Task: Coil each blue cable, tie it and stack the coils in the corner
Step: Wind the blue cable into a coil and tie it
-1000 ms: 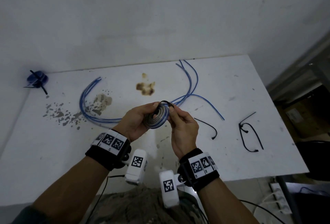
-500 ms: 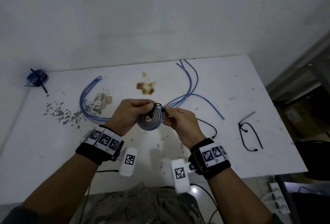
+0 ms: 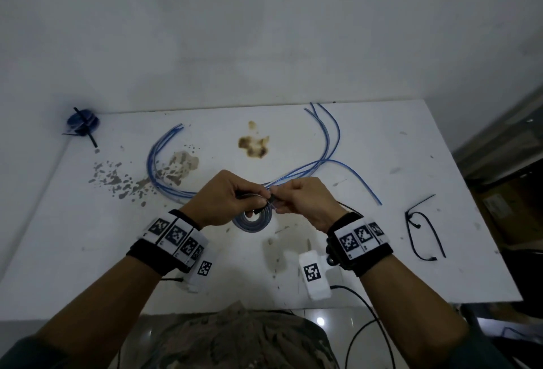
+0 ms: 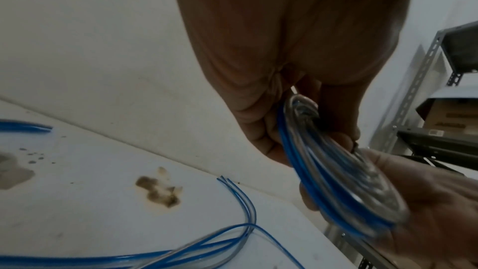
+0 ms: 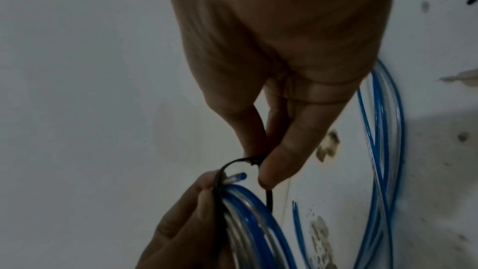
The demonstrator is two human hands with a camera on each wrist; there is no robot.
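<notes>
My left hand (image 3: pixel 226 198) grips a coil of blue cable (image 3: pixel 252 220) above the middle of the white table (image 3: pixel 411 251); the coil hangs below both hands. In the left wrist view the coil (image 4: pixel 336 175) runs between my fingers. A black cable tie (image 5: pixel 240 163) loops over the coil's top, and my right hand (image 3: pixel 302 201) pinches its head between thumb and forefinger. Several loose blue cables (image 3: pixel 308 168) lie on the table behind my hands. One tied blue coil (image 3: pixel 82 123) sits in the far left corner.
More black cable ties (image 3: pixel 423 233) lie on the table to the right. Brown and grey stains (image 3: pixel 254 146) mark the tabletop. A metal shelf with a cardboard box (image 4: pixel 444 114) stands past the table's right edge. A white wall rises behind.
Both hands have sunk a little toward me and turned palms down. The coil now hangs below the hands, and my right hand has gone from the coil's rim to the tie's head.
</notes>
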